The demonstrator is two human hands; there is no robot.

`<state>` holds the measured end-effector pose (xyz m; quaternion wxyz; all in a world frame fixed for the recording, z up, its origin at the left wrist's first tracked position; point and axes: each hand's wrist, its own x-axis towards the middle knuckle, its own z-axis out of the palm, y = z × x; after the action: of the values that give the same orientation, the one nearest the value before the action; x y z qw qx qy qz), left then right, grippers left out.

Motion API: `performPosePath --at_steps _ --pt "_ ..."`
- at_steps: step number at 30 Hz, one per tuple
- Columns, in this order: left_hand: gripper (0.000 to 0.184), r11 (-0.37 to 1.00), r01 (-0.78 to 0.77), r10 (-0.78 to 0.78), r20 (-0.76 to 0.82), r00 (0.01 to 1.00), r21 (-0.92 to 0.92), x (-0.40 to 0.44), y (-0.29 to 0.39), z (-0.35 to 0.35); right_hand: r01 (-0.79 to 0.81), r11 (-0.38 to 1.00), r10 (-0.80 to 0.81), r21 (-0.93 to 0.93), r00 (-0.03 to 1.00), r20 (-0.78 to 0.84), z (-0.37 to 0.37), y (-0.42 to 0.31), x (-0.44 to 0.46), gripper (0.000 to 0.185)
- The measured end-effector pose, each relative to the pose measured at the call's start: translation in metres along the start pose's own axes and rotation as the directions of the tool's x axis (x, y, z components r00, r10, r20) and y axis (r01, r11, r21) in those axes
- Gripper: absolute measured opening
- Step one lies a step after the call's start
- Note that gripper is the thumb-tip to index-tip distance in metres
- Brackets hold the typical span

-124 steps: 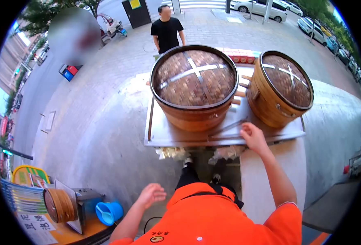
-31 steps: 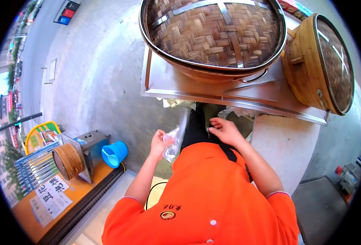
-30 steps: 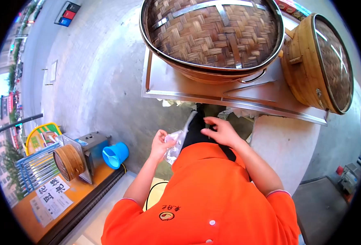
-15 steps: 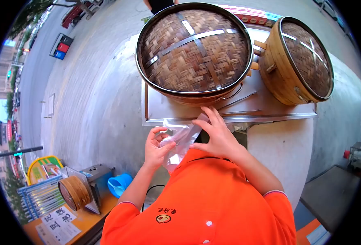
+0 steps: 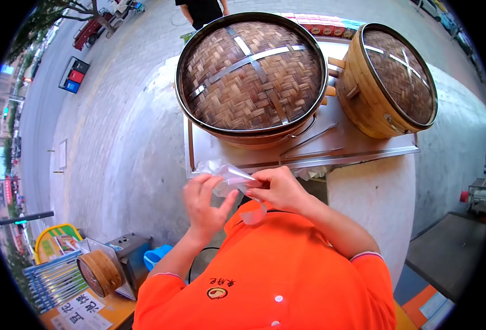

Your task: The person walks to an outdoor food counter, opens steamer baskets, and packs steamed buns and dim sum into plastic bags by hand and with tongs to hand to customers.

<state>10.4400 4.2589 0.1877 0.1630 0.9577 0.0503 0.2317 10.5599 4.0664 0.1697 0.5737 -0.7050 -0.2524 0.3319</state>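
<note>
In front of my orange shirt, a clear plastic bag [image 5: 225, 171] hangs crumpled between my two hands. My right hand [image 5: 285, 191] pinches its gathered edge between thumb and fingers. My left hand [image 5: 204, 208] is up against the bag's other side, thumb and fingers apart and slightly blurred. Just beyond my hands stands a large round bamboo steamer, its woven lid [image 5: 251, 77] on and crossed by metal strips. A pair of metal tongs [image 5: 311, 144] lies on the metal tabletop [image 5: 358, 147] near my right hand.
A second lidded bamboo steamer [image 5: 377, 93] stands to the right. Stacked packets [image 5: 322, 25] line the table's far side, where a person in black [image 5: 202, 11] stands. At lower left are a small steamer [image 5: 100, 273], a metal box [image 5: 128, 256] and a blue container [image 5: 156, 256].
The bag has been lifted and bunched up by my right hand. My left hand's fingers have spread from their grip on it. The view has shifted slightly, showing more of the person in black.
</note>
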Motion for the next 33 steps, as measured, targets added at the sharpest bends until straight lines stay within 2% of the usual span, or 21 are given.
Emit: performPosePath --at_steps 2,3,4,6,8,10,12,14,16,17,20,22,23,24,26,27,28,30,31,32,33 --pt "0.043 0.888 0.223 -0.097 0.311 0.946 -0.402 -0.006 0.008 0.001 0.002 0.999 -0.002 -0.037 1.000 -0.008 0.005 0.007 -0.001 0.020" --pt "0.040 0.818 0.349 -0.153 0.410 0.899 -0.458 -0.004 0.016 0.001 -0.004 0.997 0.004 -0.075 1.000 -0.005 0.005 0.003 -0.003 0.019" --pt "0.040 0.817 0.344 -0.148 0.408 0.901 -0.462 -0.004 0.018 0.002 -0.011 0.994 0.010 -0.113 1.000 -0.004 0.005 -0.002 -0.004 0.019" --pt "0.037 0.674 0.555 -0.162 0.635 0.755 -0.488 -0.003 0.024 0.004 0.039 0.989 -0.042 -0.142 0.999 -0.023 0.008 -0.005 -0.009 0.017" --pt "0.034 0.617 0.602 -0.175 0.657 0.733 -0.507 -0.002 0.031 0.005 0.164 0.984 -0.166 -0.069 0.986 -0.022 0.014 0.008 -0.012 0.015" --pt "0.032 0.489 0.705 -0.185 0.729 0.659 -0.514 -0.006 0.025 0.015 0.155 0.979 -0.156 -0.136 0.988 0.003 0.008 0.010 -0.018 0.012" --pt "0.027 0.436 0.722 -0.180 0.734 0.654 -0.536 -0.007 0.025 0.023 0.114 0.972 -0.134 -0.207 0.988 -0.083 0.005 0.012 -0.024 0.015" --pt "0.022 0.382 0.743 -0.188 0.741 0.645 -0.550 -0.006 0.027 0.026 0.058 0.976 -0.077 -0.210 0.993 -0.084 -0.003 0.004 -0.031 0.015" --pt "0.013 0.236 0.761 -0.179 0.743 0.645 -0.605 -0.001 0.032 0.030 0.001 0.978 -0.017 -0.209 0.997 -0.076 -0.010 -0.002 -0.039 0.015" --pt "0.013 0.236 0.764 -0.180 0.746 0.641 -0.600 0.000 0.032 0.033 -0.013 0.984 -0.003 -0.175 0.996 -0.091 -0.014 -0.002 -0.043 0.015" --pt "0.013 0.151 0.708 -0.204 0.679 0.706 -0.690 0.007 0.037 0.046 -0.018 0.991 -0.003 -0.136 0.989 -0.148 -0.025 0.007 -0.055 0.015" --pt "0.013 0.023 0.657 -0.207 0.639 0.741 -0.754 0.015 0.049 0.048 -0.061 0.992 0.037 -0.112 0.978 -0.207 -0.035 0.006 -0.064 0.016" --pt "0.011 0.091 0.690 -0.203 0.665 0.719 -0.718 0.017 0.052 0.050 -0.165 0.983 0.148 -0.076 0.969 -0.199 -0.041 -0.001 -0.069 0.017" --pt "0.011 0.092 0.691 -0.194 0.668 0.719 -0.717 0.016 0.058 0.049 -0.168 0.983 0.149 -0.075 0.967 -0.209 -0.045 -0.002 -0.074 0.017" --pt "0.018 0.408 0.631 -0.135 0.639 0.757 -0.660 0.015 0.071 0.045 -0.204 0.967 0.163 -0.151 0.955 -0.249 -0.053 -0.002 -0.082 0.020" --pt "0.029 0.460 0.668 -0.082 0.721 0.688 -0.585 0.016 0.073 0.046 -0.198 0.966 0.153 -0.165 0.955 -0.253 -0.056 0.001 -0.086 0.021" --pt "0.029 0.462 0.666 -0.074 0.723 0.687 -0.585 0.018 0.082 0.046 -0.201 0.966 0.154 -0.163 0.953 -0.261 -0.057 0.007 -0.089 0.021" --pt "0.038 0.481 0.519 -0.100 0.544 0.833 -0.707 0.024 0.102 0.049 -0.171 0.963 0.198 0.209 0.973 -0.116 -0.058 0.014 -0.096 0.020" --pt "0.042 0.512 0.415 -0.016 0.475 0.880 -0.752 0.030 0.102 0.054 -0.211 0.938 0.227 0.276 0.974 -0.025 -0.061 0.014 -0.101 0.019" --pt "0.042 0.514 0.413 -0.008 0.477 0.879 -0.752 0.035 0.093 0.065 -0.208 0.937 0.226 0.280 0.974 -0.032 -0.064 0.015 -0.104 0.019" --pt "0.038 0.575 0.246 0.209 0.431 0.878 -0.780 0.039 0.078 0.080 -0.203 0.941 0.209 0.269 0.978 0.007 -0.067 0.016 -0.107 0.018"
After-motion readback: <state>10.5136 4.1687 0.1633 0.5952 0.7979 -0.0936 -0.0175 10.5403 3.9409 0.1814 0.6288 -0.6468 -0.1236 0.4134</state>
